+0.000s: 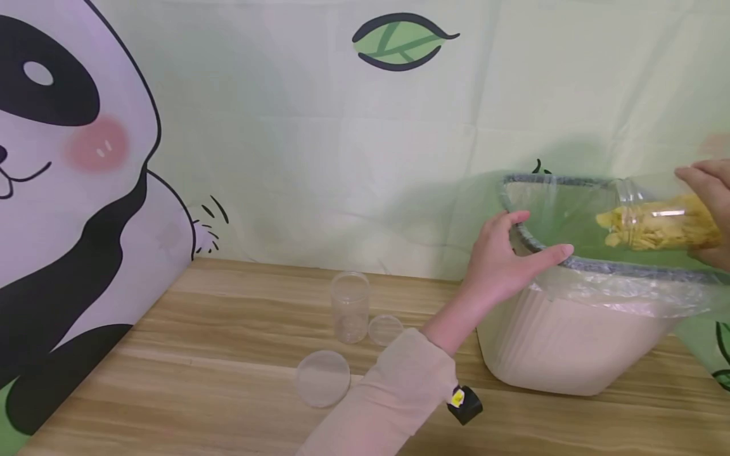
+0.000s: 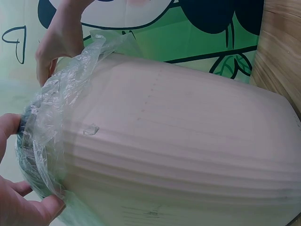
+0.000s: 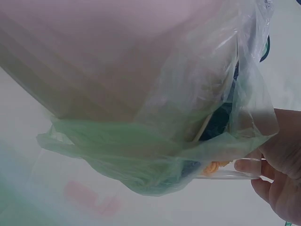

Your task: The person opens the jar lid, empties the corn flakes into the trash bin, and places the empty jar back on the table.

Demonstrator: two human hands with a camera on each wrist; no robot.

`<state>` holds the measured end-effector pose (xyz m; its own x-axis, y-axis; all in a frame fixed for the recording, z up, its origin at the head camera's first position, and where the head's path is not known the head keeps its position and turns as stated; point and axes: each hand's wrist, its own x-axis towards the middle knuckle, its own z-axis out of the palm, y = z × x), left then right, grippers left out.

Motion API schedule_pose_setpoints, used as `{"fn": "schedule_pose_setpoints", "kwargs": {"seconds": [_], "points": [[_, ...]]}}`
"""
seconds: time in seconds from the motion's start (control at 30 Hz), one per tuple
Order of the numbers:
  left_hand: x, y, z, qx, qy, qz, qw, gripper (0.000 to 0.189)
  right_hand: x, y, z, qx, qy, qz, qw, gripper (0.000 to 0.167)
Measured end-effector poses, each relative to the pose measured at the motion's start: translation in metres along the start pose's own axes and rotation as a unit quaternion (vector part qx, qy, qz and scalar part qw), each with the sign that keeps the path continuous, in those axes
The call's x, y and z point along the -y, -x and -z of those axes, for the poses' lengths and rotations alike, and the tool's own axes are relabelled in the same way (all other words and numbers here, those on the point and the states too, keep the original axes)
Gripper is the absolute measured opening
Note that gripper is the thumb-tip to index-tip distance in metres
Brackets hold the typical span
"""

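Note:
On the right of the head view a pale trash bin (image 1: 570,348) stands on the table, lined with a thin clear bag (image 1: 621,294) folded over its rim. My left hand (image 1: 502,259) grips the rim at the near left corner, thumb on the front edge and fingers on the left side. A clear plastic jar (image 1: 664,215) lies tipped sideways over the bin, its mouth facing left and inward. My right hand (image 1: 715,202) holds it near its base. Yellow pieces (image 1: 684,225) fill its lower side and reach the mouth. The bag partly hides the jar in the right wrist view.
Left of the bin are an upright clear cup (image 1: 350,310), a small clear lid (image 1: 386,330) and a larger round lid (image 1: 322,379). A printed cloth backdrop (image 1: 296,158) with a panda rises behind the wooden table (image 1: 171,380).

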<state>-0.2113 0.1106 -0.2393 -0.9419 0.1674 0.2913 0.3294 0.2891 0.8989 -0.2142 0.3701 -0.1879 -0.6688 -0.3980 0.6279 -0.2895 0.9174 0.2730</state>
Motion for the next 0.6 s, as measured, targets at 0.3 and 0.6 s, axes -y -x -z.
{"fn": "schedule_pose_setpoints", "kwargs": {"seconds": [0.3,0.6], "points": [[-0.0015,0.0008,-0.0004,0.002,0.004,-0.005,1.0000,0.064,0.0021,0.0000,0.0030,-0.025,-0.011,0.036,0.9990,0.118],[-0.0017,0.0002,-0.0005,0.001,0.003,-0.004,1.0000,0.063,0.0093,-0.0039,0.0084,-0.026,0.001,0.024,0.9994,0.113]]}}
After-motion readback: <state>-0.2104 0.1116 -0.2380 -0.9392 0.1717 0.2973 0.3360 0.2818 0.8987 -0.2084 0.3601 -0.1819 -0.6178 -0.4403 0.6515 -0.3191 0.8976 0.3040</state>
